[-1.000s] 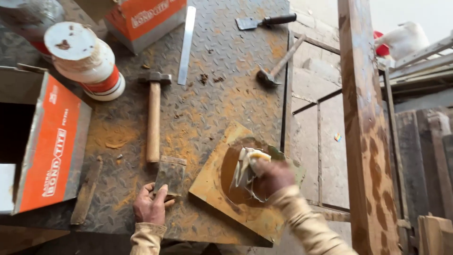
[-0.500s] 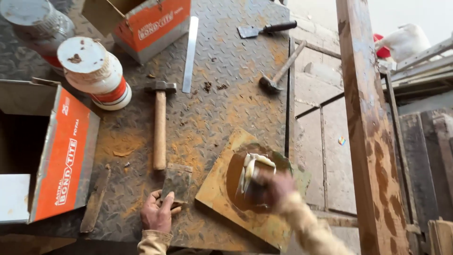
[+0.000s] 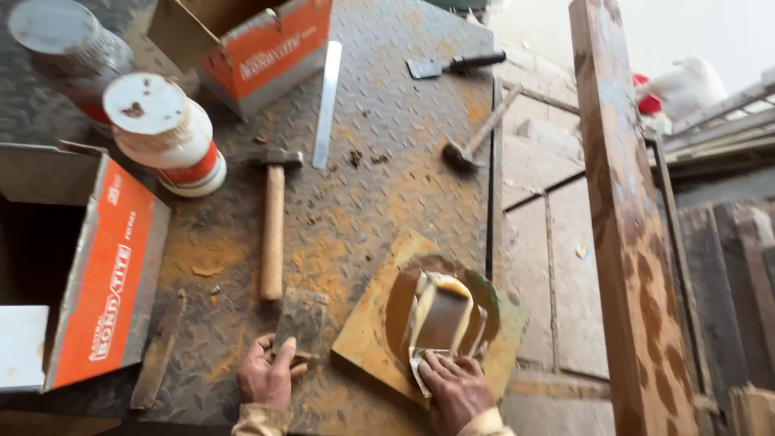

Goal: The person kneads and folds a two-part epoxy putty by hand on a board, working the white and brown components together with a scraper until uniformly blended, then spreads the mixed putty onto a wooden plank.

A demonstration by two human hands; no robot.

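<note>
**Both hands down on metal surface, glue work on board**

Right hand (image 3: 457,393) at near edge of surface (image 3: 387,161), fingers curled and pinching lower end of a broad scraper (image 3: 442,319). Scraper blade lying flat just beyond the fingers, smeared with pale glue, resting in a brown glue patch (image 3: 404,299) on a yellowish board (image 3: 379,331). Board set at an angle, far corner overhanging the surface edge to the right of that hand.

Left hand (image 3: 266,378) just left of the board, fingers spread and pressed on near end of a small grey block (image 3: 300,321). Block lying flat, extending away from the fingertips.

Beyond left hand: wooden-handled hammer (image 3: 273,230), head pointing away. Further off and to the left: white tub with red band (image 3: 165,133), a second tub (image 3: 69,48) behind it. Orange and grey carton (image 3: 97,274) well left of left hand; another carton (image 3: 258,44) at far side. Metal ruler (image 3: 326,105), second hammer (image 3: 476,133) and putty knife (image 3: 454,64) well beyond right hand. Upright wooden post (image 3: 630,226) to the right of right hand.
</note>
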